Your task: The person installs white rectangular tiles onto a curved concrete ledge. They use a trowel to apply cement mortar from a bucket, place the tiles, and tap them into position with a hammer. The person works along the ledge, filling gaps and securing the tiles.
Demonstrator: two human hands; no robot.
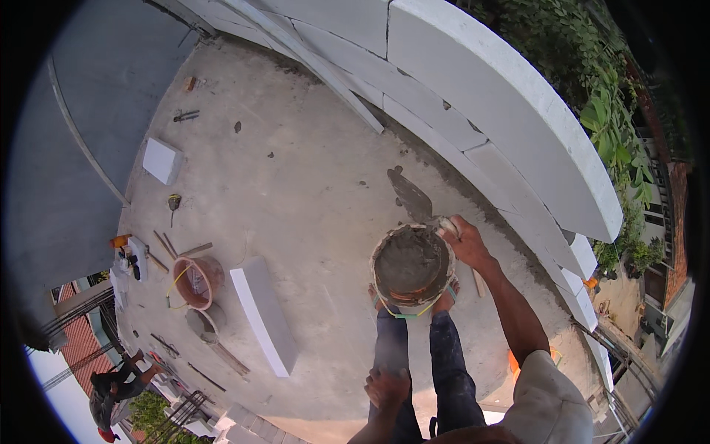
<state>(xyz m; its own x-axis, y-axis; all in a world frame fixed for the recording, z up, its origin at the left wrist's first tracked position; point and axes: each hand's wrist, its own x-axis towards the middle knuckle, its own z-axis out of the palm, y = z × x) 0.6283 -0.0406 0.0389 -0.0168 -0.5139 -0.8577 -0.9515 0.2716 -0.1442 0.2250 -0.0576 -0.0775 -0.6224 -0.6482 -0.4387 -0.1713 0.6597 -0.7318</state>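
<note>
My right hand (460, 238) grips the handle of a trowel (411, 197), at the far right rim of a round bucket (452, 275). Grey mortar smears the trowel's blade, which extends over the floor beyond the bucket. Wet mortar (405, 259) fills the bucket, and a reddish-brown patch shows at its near side. The bucket stands on the floor in front of my legs, between my feet, with its green-gripped handle folded down toward me. My left hand (387, 387) rests on my left leg, fingers curled in, with nothing visible in it.
A curved wall of white blocks (510, 111) runs along the right, a long straight bar (318, 66) leaning against it. Loose white blocks (262, 314) lie left, near a reddish bucket (205, 285) and sticks (196, 249). Another person (118, 392) is at the lower left.
</note>
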